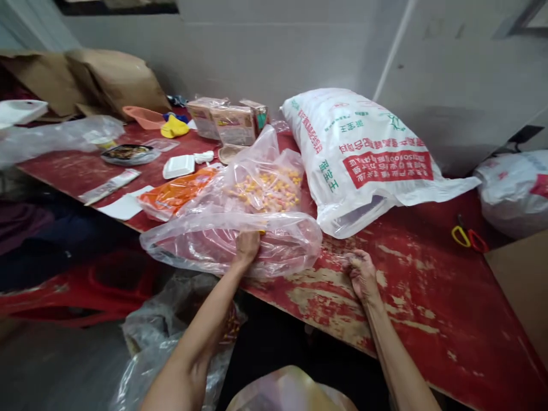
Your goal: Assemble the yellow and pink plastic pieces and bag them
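Observation:
A large clear plastic bag (295, 242) lies on the red table with its wide mouth toward me. Deeper in it is a heap of small yellow and pink pieces (268, 191). My left hand (248, 246) reaches into the mouth of this bag, fingers curled and partly hidden. A small yellow piece (262, 232) shows at its fingertips. To the right of the bag, my right hand (363, 275) is just over the worn tabletop with its fingers pinched together. Something small and pale is at those fingertips, too blurred to name.
A big white printed sack (363, 154) lies behind my right hand. Scissors (468, 237) and a cardboard box (522, 279) are at the right. An orange bag (177, 194), a white foam box (178, 166) and wrapped boxes (233, 124) stand left and behind. A red chair (85, 297) is below left.

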The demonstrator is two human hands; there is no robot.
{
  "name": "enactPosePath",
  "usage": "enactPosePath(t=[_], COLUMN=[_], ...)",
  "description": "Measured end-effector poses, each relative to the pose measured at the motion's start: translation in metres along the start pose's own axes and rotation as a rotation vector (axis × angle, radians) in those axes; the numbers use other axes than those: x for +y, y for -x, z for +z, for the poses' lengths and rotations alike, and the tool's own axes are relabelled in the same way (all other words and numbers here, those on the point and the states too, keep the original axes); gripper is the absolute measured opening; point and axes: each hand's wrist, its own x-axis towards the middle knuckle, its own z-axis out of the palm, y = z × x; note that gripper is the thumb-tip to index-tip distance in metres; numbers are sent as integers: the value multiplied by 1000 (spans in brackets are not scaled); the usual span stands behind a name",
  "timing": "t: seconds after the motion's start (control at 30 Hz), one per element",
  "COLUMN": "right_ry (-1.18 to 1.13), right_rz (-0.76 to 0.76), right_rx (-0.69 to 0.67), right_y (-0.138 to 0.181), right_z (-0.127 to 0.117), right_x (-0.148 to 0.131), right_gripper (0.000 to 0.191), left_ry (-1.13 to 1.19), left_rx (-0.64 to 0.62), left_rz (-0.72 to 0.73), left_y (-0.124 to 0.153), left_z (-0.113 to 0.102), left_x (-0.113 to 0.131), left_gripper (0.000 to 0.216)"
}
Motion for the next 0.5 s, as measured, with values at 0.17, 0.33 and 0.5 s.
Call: enactPosePath(t=[0.17,0.33,0.5], right_ry=[75,237,453], right_rz=[83,34,5], right_rx=[-171,-298,-464], right_y=[17,40,68], right_z=[-2,18,36], right_x=[1,-3,-14], right_gripper=[38,34,25], left_ry=[138,947,1213], left_rx=[134,-58,-254], left_rz=[-47,93,34], left_y=[36,118,163], left_z=[-21,-32,-16], left_x=[1,25,55], left_gripper=[27,21,17])
